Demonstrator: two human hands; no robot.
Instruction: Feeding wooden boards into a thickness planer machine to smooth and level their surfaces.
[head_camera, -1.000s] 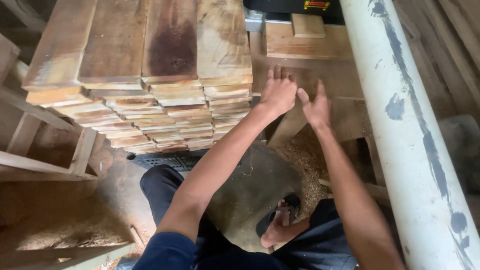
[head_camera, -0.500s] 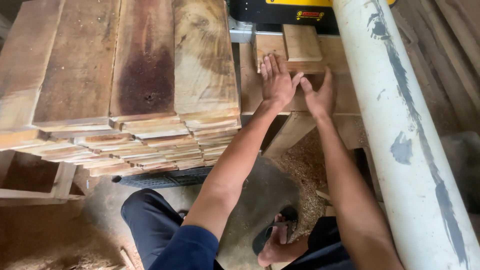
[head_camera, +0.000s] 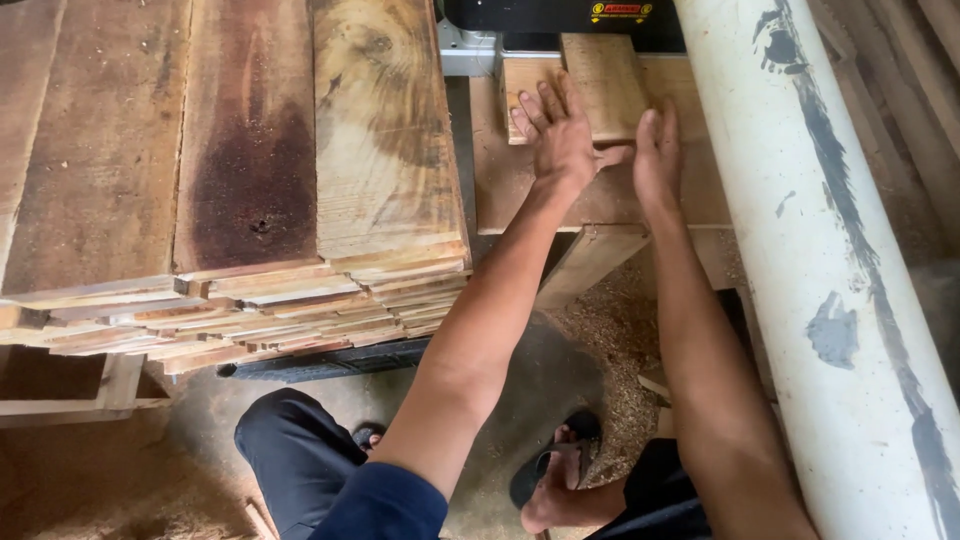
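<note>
Both hands (head_camera: 600, 145) masking board's (head_camera: 605, 85) near end

Pale tan wood block (head_camera: 603, 85), brown stacked planks (head_camera: 240, 180) with dark stain, white pipe (head_camera: 820, 250) with grey smears, black machine (head_camera: 560, 15), navy trousers (head_camera: 300, 460)

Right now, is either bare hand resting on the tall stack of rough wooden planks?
No, both the left hand and right hand lie on the small pale wooden board.

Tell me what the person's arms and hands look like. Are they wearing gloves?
No gloves. Both the left hand and the right hand are bare, with no rings or watch showing. The forearms are bare too. A dark blue sleeve covers the upper left arm. The right arm's sleeve is out of view.
</note>
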